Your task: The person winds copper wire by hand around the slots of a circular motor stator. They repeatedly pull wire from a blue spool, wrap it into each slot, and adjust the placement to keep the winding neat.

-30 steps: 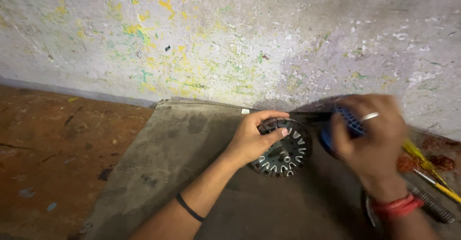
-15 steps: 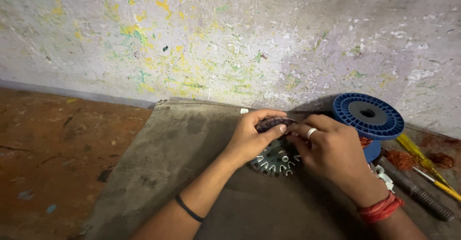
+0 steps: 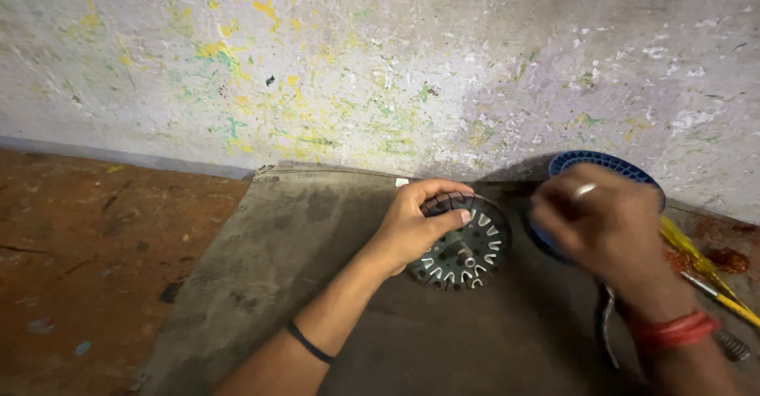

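Note:
My left hand [image 3: 413, 228] grips the upper left rim of a round dark metal disc [image 3: 469, 249] with pale slots around its face and a hub in the middle. The disc lies on a grey-brown cloth mat [image 3: 317, 285]. My right hand [image 3: 606, 223], blurred by motion and wearing a ring, hovers to the right of the disc, in front of a blue plastic spool [image 3: 602, 161] that stands against the wall. Its fingers are curled, and I cannot make out whether it holds anything. A red band sits on that wrist, a thin black band on the left forearm.
A paint-spattered wall [image 3: 380, 63] rises just behind the mat. Red-brown floor [image 3: 79, 245] lies to the left. Yellow-handled screwdrivers [image 3: 704, 265] and a dark ribbed tool [image 3: 732, 345] lie at the right edge. A thin dark strip [image 3: 606, 329] lies under my right wrist.
My right hand has left the disc and swung right, covering part of the blue spool. My left hand keeps its grip on the disc, whose slotted face is now uncovered.

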